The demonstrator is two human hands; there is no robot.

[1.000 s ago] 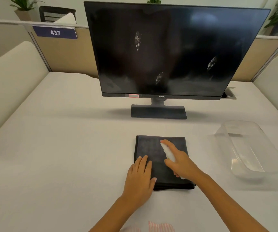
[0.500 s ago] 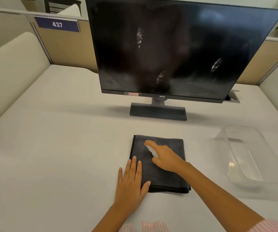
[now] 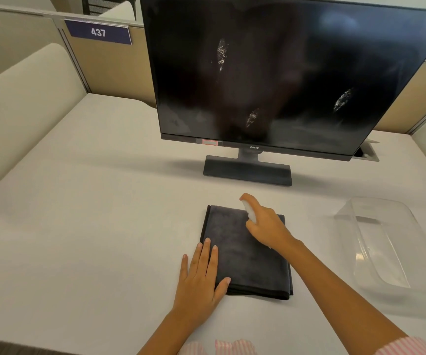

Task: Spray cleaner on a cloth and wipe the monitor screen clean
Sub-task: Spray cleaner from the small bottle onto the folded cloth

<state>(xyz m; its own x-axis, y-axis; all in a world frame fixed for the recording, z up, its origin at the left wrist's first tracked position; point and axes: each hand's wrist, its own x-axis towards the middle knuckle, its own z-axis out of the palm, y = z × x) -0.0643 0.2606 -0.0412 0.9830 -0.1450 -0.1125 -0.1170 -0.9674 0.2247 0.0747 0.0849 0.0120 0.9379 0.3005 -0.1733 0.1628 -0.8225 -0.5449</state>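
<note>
Dark grey cloth (image 3: 247, 254) lies folded on the counter (image 3: 91, 226); we note left hand (image 3: 201, 280) fingers flat on its edge, right hand (image 3: 265, 224) gripping the white spray bottle (image 3: 249, 212) above it.

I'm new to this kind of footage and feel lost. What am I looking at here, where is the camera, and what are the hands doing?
There is no machine: a person wears a camera on the head, looking down at their own hands on a desk. The left hand lies flat on the corner of a folded dark cloth. The right hand grips a small white spray bottle above the cloth. Behind stands a monitor with pale smudges on its dark screen. A clear plastic bin sits to the right.
</note>
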